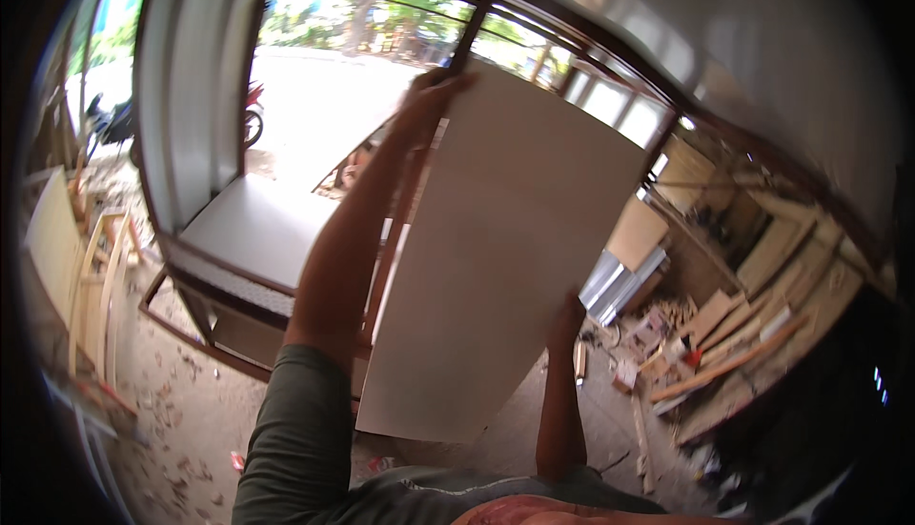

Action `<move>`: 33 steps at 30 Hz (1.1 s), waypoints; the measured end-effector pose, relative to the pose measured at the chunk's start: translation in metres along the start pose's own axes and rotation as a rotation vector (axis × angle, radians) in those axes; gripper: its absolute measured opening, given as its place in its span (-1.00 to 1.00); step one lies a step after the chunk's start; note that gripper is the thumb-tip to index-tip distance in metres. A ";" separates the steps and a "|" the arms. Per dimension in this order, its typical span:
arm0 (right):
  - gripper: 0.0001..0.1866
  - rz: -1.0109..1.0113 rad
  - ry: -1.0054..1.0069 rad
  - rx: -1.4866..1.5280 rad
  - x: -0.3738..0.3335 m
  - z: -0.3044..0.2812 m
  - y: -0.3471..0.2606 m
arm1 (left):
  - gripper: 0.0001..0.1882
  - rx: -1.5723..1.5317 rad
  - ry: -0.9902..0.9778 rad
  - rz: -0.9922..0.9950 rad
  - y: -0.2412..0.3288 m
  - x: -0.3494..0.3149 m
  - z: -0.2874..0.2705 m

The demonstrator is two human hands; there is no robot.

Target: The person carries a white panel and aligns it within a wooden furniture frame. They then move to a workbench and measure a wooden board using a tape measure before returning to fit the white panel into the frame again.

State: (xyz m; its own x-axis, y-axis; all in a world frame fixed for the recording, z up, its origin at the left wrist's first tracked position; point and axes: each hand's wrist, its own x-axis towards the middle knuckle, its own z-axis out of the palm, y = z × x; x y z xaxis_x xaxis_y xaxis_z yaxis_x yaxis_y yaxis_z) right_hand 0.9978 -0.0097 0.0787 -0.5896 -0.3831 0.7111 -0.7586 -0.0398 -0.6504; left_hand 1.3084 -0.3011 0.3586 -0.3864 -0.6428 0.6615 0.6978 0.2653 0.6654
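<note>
Both hands, left hand (pixel 429 96) and right hand (pixel 567 320), clasp a white panel (pixel 505 249) (tilted) above the littered dirt floor (pixel 181 411) of an open-fronted workshop.

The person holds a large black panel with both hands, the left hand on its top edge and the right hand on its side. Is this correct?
Not quite: the head view shows the panel is white, not black. The left hand grips its top edge and the right hand its side.

Panel (pixel 505 249) upright, centre, between left hand (pixel 424 106) at its top edge and right hand (pixel 564 320) at its lower right edge. Cabinet frame (pixel 229 239) behind-left; wood offcuts (pixel 724 353) on floor right.
</note>
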 end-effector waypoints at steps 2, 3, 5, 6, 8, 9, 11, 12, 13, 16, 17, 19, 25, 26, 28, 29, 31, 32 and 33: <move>-0.45 -0.117 0.054 -0.113 -0.001 -0.006 0.006 | -0.54 0.003 0.013 -0.052 -0.015 0.012 0.004; -0.45 -0.083 0.044 -0.198 -0.001 -0.002 -0.001 | -0.58 0.086 0.006 -0.005 -0.016 0.014 -0.001; -0.43 0.034 0.042 -0.035 -0.004 0.003 -0.020 | -0.63 0.036 -0.029 -0.048 -0.009 0.009 -0.005; -0.57 0.349 -0.012 0.048 -0.005 -0.004 -0.033 | -0.63 0.053 -0.021 -0.002 -0.004 0.000 0.005; -0.46 0.180 0.044 -0.008 -0.005 -0.010 -0.023 | -0.45 0.171 -0.015 0.235 -0.005 -0.017 0.013; -0.38 0.220 0.040 0.025 -0.003 -0.004 -0.031 | -0.36 0.161 0.054 0.201 -0.006 -0.020 -0.001; -0.31 0.272 0.054 0.069 -0.002 -0.007 -0.037 | -0.34 0.371 0.317 0.195 -0.022 -0.047 -0.011; -0.32 0.274 0.059 0.110 -0.002 -0.007 -0.042 | -0.46 0.510 0.404 0.304 -0.034 -0.059 -0.030; -0.33 0.278 0.065 0.142 -0.002 -0.010 -0.043 | -0.54 0.620 0.465 0.301 -0.044 -0.080 -0.034; -0.33 0.266 0.005 0.086 -0.001 -0.023 -0.055 | -0.48 0.502 0.337 0.016 -0.053 -0.162 -0.017; -0.34 0.305 -0.041 0.183 -0.001 -0.022 -0.062 | -0.47 0.521 0.296 0.002 -0.057 -0.185 -0.020; -0.36 0.376 -0.135 0.358 0.002 -0.028 -0.067 | -0.46 0.380 0.306 -0.110 -0.069 -0.218 -0.008; -0.43 0.131 -0.110 0.689 0.058 -0.035 -0.059 | -0.47 0.309 0.306 -0.229 -0.106 -0.251 0.008; -0.44 0.151 -0.179 0.647 0.067 -0.039 -0.063 | -0.46 0.313 0.307 -0.227 -0.114 -0.253 0.003; -0.44 0.179 -0.315 0.555 0.080 -0.050 -0.066 | -0.45 0.313 0.305 -0.216 -0.123 -0.253 -0.001; -0.44 0.172 -0.305 0.577 0.078 -0.048 -0.064 | -0.45 0.326 0.332 -0.186 -0.125 -0.255 0.001; -0.43 0.149 -0.285 0.619 0.074 -0.044 -0.063 | -0.45 0.349 0.387 -0.118 -0.129 -0.255 0.009; -0.43 0.135 -0.288 0.661 0.074 -0.042 -0.064 | -0.45 0.369 0.393 -0.117 -0.127 -0.255 0.011; -0.43 0.122 -0.291 0.703 0.074 -0.042 -0.064 | -0.45 0.390 0.400 -0.115 -0.124 -0.258 0.011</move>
State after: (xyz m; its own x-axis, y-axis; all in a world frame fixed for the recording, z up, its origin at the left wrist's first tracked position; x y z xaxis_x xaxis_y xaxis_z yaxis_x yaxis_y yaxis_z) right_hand 0.9912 0.0029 0.1840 -0.4868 -0.6459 0.5880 -0.2808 -0.5217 -0.8056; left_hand 1.3143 -0.1606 0.1093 -0.1358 -0.8852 0.4450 0.3610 0.3741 0.8543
